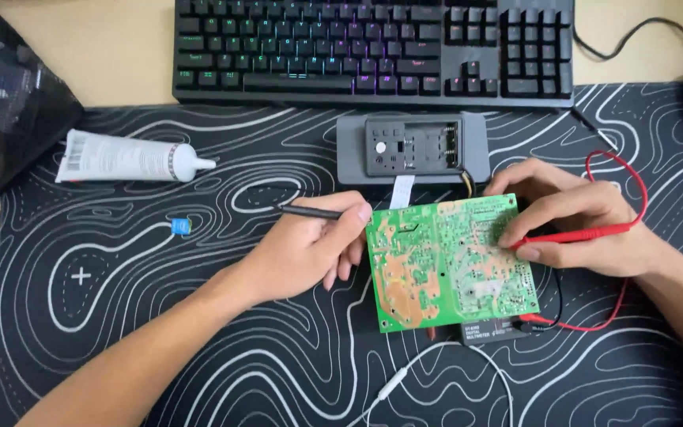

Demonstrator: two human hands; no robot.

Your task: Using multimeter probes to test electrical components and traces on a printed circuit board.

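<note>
Hands (310, 245) with slim probes on flat green board (448, 265)

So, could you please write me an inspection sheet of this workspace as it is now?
Surface: black mat with white lines on a beige desk.
Job's things: green board lying over a meter; grey case behind it.
Clutter: white tube, small blue part.
Fingers: left hand holds black probe; right hand holds red probe on the board.
Cables: red lead, white cable, black cable.
Surroundings: keyboard, dark bag.
</note>
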